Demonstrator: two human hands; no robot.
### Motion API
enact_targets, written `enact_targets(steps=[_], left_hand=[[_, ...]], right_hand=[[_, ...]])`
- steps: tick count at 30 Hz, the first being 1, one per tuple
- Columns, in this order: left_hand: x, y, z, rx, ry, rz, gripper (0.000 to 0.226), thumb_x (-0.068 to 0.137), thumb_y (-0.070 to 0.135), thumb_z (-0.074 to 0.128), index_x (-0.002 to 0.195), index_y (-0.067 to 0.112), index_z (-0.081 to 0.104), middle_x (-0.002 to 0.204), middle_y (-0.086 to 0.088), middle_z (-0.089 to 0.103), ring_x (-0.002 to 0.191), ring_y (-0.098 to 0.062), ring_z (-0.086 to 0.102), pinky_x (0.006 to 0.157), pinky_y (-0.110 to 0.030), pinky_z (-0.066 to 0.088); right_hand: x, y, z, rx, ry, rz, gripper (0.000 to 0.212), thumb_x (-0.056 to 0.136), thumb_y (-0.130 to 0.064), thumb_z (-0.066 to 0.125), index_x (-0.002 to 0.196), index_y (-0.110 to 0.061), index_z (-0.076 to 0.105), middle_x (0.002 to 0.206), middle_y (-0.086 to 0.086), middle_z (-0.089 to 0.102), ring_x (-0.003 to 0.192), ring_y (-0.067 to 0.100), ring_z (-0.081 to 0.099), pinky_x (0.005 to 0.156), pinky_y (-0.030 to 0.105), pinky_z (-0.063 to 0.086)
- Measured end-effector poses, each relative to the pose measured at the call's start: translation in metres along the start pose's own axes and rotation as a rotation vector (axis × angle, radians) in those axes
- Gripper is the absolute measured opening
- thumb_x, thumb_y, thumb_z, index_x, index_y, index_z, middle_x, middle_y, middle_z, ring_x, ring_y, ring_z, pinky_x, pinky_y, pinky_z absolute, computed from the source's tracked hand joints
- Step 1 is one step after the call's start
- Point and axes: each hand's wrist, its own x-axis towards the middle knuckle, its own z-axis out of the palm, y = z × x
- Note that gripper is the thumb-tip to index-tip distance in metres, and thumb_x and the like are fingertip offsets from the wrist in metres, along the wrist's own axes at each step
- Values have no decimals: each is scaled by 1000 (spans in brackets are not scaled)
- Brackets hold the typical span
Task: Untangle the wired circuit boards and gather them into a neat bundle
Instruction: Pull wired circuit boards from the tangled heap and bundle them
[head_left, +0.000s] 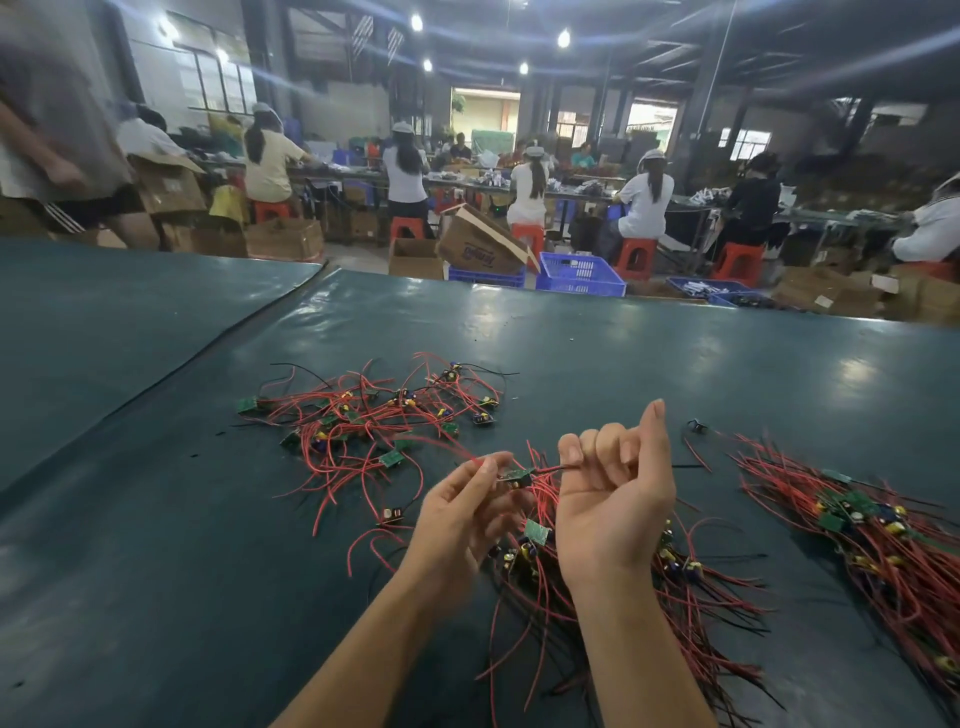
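Grips tight: left hand (467, 514) pinches one board (517, 475), right hand (613, 499) holds its wire (551, 469). Mid-untangle, prob.; next, lay it w/ bundle (680, 569) beneath grip.

Left hand (462, 514), right hand (613, 499) pinch board (517, 475) wires.

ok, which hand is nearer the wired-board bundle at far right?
Right. The right hand is just left of the wired-board bundle; the left hand sits further left, on the right hand's other side.
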Motion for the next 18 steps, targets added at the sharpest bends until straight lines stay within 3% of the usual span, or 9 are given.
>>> enact_targets(steps=[2,4,6,7,10,13,16,18], left_hand=[[4,4,-3,-34,102,74,19,79,18,64,91,4,66,71,-9,70,65,-19,71,57,-22,57],[9,2,-10,4,190,124,10,82,10,65,88,3,67,75,-9,71,67,-19,71,63,-22,58],[12,-4,-18,0,268,158,7,87,0,61,87,2,68,76,-9,72,66,-16,70,65,-21,58],[13,-7,-23,-10,298,171,11,88,-3,59,85,2,68,76,-8,72,66,-14,70,65,-20,58],[11,-16,-33,68,283,209,9,83,4,65,86,3,73,85,-13,74,76,-19,71,70,-22,58],[5,-23,-38,175,207,238,20,73,20,72,88,7,77,93,-17,74,84,-25,72,73,-24,57],[2,-27,-40,258,153,280,25,73,28,74,90,11,78,94,-16,75,87,-29,72,76,-25,57],[1,-28,-41,297,145,300,24,74,29,74,90,12,78,93,-16,75,88,-30,72,76,-27,57]], right_hand=[[6,10,-11,-82,29,3,39,93,-33,59,60,-18,46,52,-6,39,52,12,37,61,24,46],[11,24,-23,-353,15,4,15,91,-25,65,81,-14,60,64,-6,58,63,9,56,68,21,50],[10,42,-41,-622,-37,77,25,87,-19,72,107,-11,60,76,-7,64,70,-2,63,68,13,49],[7,51,-51,-720,-76,140,29,86,-20,74,110,-10,60,76,-5,65,70,-5,63,67,11,49],[-7,67,-69,-881,-188,249,11,90,-25,69,89,-15,75,73,-1,74,68,7,68,63,17,53],[-17,70,-75,-899,-198,183,22,95,-21,62,80,-25,77,78,-6,76,74,4,71,65,13,52],[-22,67,-77,-869,-154,150,29,97,-23,59,73,-21,75,55,-5,62,51,4,53,51,15,43],[-25,64,-76,-840,-126,139,31,96,-25,59,69,-22,72,49,-7,51,46,5,43,46,17,38]])
